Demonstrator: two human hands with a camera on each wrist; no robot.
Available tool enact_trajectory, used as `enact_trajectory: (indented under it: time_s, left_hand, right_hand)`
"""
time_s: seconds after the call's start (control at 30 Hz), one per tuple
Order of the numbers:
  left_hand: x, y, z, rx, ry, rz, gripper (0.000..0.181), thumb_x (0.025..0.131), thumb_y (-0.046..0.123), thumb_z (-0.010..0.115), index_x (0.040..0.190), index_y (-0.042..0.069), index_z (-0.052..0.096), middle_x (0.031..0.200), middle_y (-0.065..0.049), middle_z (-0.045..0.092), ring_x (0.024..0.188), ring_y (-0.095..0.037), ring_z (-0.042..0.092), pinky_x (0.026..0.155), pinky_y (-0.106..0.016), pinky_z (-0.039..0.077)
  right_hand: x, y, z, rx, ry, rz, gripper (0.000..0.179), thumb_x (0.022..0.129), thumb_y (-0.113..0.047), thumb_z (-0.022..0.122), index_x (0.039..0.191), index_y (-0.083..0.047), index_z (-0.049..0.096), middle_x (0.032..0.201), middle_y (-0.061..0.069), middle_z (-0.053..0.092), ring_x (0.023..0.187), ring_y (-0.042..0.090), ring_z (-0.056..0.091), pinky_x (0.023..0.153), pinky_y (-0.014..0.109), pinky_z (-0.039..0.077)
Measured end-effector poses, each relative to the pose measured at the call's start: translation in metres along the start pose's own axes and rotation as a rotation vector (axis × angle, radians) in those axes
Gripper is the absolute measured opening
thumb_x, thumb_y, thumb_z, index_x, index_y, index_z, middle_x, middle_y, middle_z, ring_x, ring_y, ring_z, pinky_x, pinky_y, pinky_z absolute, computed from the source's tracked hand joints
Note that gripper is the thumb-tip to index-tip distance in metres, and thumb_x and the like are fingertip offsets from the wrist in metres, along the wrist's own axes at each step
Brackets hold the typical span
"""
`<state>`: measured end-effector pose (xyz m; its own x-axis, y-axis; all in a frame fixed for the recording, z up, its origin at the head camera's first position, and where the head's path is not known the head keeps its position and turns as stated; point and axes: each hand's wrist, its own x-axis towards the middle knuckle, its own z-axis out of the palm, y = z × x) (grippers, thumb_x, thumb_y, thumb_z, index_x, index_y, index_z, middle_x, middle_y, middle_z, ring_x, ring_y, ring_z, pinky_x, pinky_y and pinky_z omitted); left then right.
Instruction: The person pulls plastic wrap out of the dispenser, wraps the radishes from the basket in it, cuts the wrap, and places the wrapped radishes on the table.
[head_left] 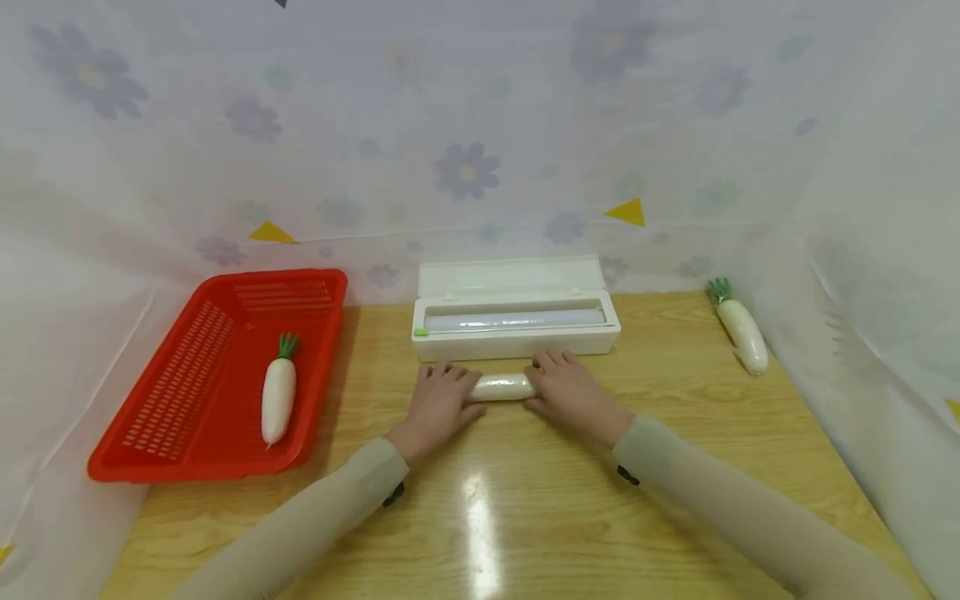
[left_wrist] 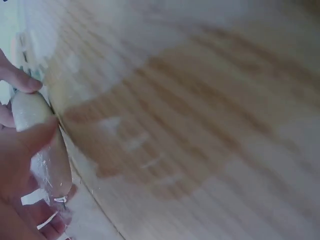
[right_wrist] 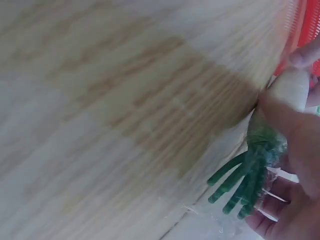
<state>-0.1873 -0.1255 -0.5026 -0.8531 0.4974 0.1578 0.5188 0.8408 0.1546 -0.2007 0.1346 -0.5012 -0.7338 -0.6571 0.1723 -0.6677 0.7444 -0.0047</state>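
Note:
Both hands hold a white radish (head_left: 502, 387) lying crosswise on the wooden table, its middle showing between them. My left hand (head_left: 438, 408) grips the tapered end, thumb on the near side and fingers on the far side. Shiny clear film (left_wrist: 46, 177) clings to that end in the left wrist view. Around the leafy end curls my right hand (head_left: 573, 400). Green leaves (right_wrist: 240, 177) stick out past that hand in the right wrist view, with loose crinkled film about them.
Just behind the hands stands a white box (head_left: 517, 343), lid raised, with a film roll (head_left: 517, 320) inside. On the left, a red basket (head_left: 318, 400) holds another white radish (head_left: 278, 400). A film-wrapped radish (head_left: 744, 335) lies at the table's right edge. Patterned curtains (head_left: 465, 100) enclose the table.

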Motion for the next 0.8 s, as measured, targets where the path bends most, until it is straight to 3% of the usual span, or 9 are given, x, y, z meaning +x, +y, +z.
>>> enact_trajectory:
  time_s: [0.2, 0.4, 0.6, 0.8]
  left_hand:
    - [-0.002, -0.001, -0.002, 0.023, -0.009, 0.014, 0.043, 0.094, 0.036, 0.077, 0.131, 0.015, 0.068, 0.112, -0.004, 0.07, 0.108, -0.025, 0.054, 0.091, -0.045, 0.038]
    - [-0.007, 0.0, -0.003, -0.075, -0.035, 0.005, 0.047, 0.09, 0.037, 0.082, 0.128, 0.014, 0.066, 0.113, -0.003, 0.075, 0.096, -0.021, 0.053, 0.09, -0.044, 0.035]
    - [-0.016, 0.002, -0.004, -0.184, -0.071, 0.011, 0.035, 0.088, 0.043, 0.083, 0.108, 0.021, 0.064, 0.103, 0.005, 0.075, 0.095, -0.019, 0.05, 0.097, -0.049, 0.031]
    - [-0.022, 0.002, -0.004, -0.289, -0.125, 0.045, 0.035, 0.086, 0.046, 0.083, 0.111, 0.023, 0.071, 0.104, 0.008, 0.072, 0.1, -0.016, 0.049, 0.101, -0.052, 0.029]
  right_hand:
    - [0.002, -0.002, 0.001, -0.054, 0.033, -0.025, 0.043, 0.093, -0.033, 0.08, 0.119, -0.001, 0.067, 0.105, 0.01, 0.059, 0.098, 0.027, 0.054, 0.093, 0.044, 0.047]
    - [-0.008, -0.002, 0.0, -0.079, 0.08, -0.06, 0.056, 0.092, -0.036, 0.081, 0.133, -0.003, 0.061, 0.106, 0.01, 0.064, 0.098, 0.029, 0.056, 0.091, 0.045, 0.045]
    - [-0.025, 0.0, -0.001, 0.033, 0.108, -0.091, 0.054, 0.088, -0.039, 0.084, 0.127, -0.01, 0.059, 0.1, 0.004, 0.068, 0.098, 0.028, 0.057, 0.093, 0.047, 0.043]
    - [-0.043, 0.007, 0.0, 0.146, 0.106, -0.131, 0.048, 0.088, -0.043, 0.082, 0.125, -0.019, 0.065, 0.095, -0.004, 0.072, 0.084, 0.017, 0.046, 0.088, 0.04, 0.038]
